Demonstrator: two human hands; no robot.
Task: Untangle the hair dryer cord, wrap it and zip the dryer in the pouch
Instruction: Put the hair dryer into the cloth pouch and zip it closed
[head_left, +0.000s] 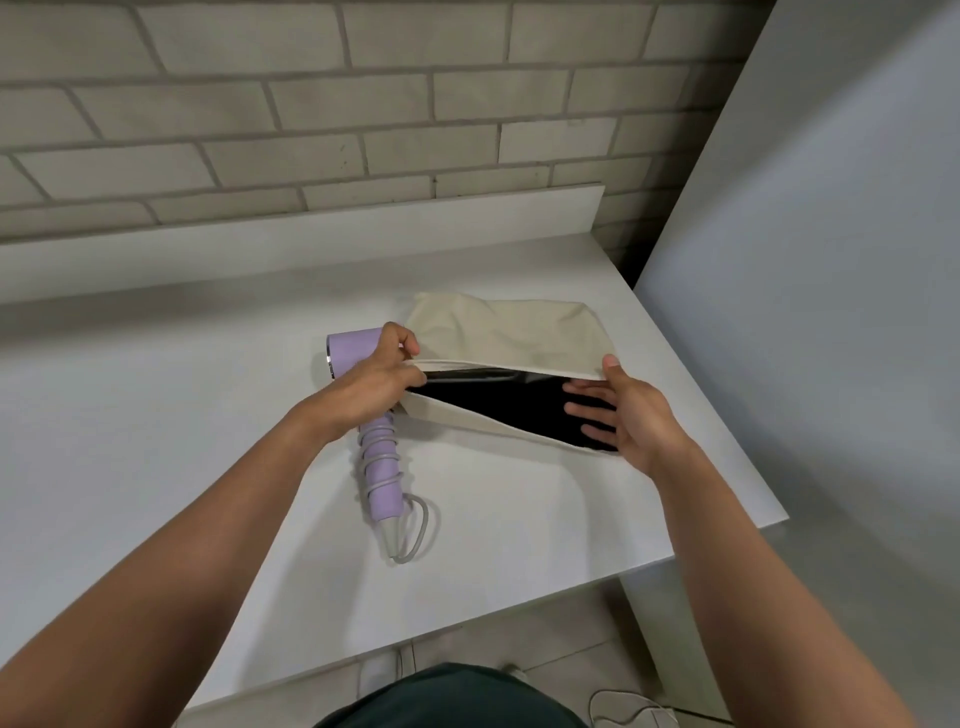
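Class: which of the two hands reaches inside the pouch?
The right hand: its straight fingers lie inside the pouch, while the left hand only pinches its edge.

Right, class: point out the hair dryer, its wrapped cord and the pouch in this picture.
hair dryer (347, 354), head view, on the lilac barrel.
cord (427, 522), head view, on the grey loop below the handle.
pouch (498, 327), head view, on the cream upper flap.

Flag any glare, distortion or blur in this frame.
Head view: the wide-angle lens bows the mortar lines of the brick wall. Head view: a glare streak crosses the glossy black lining of the pouch, just below its upper lip. Head view: soft light and faint shadows on the table. The left hand, right hand and hair dryer are sharp.
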